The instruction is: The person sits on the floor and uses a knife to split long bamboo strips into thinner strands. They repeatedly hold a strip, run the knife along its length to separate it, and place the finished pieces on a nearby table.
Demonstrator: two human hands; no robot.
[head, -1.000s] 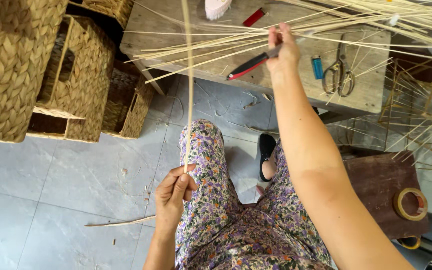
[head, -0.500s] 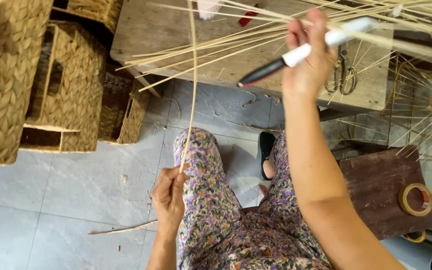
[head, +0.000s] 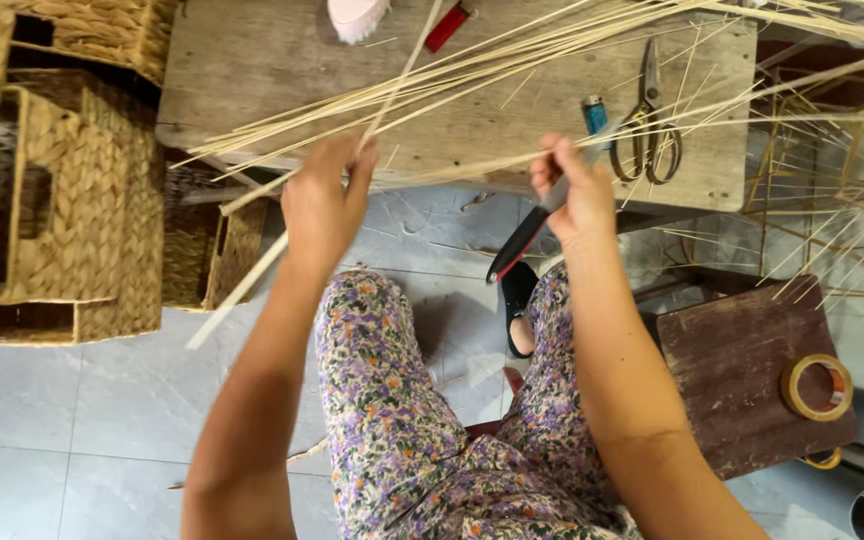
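Below the tabletop (head: 252, 70) edge: left hand (head: 322, 205), fingers clamped on a long rattan strip (head: 252, 280), probably light, springy, snapping if kinked; best held mid-length. Right hand (head: 577, 195), fingers closed around a black-and-red knife (head: 522, 240). Scissors (head: 652, 130), woven baskets (head: 82, 200) nearby.

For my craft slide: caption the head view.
Seated at a wooden bench, left hand grips a cane strip, right hand holds a knife.

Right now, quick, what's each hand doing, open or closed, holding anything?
Left hand: closed around a long flat reed strip.
Right hand: closed on a knife with a black and red handle.
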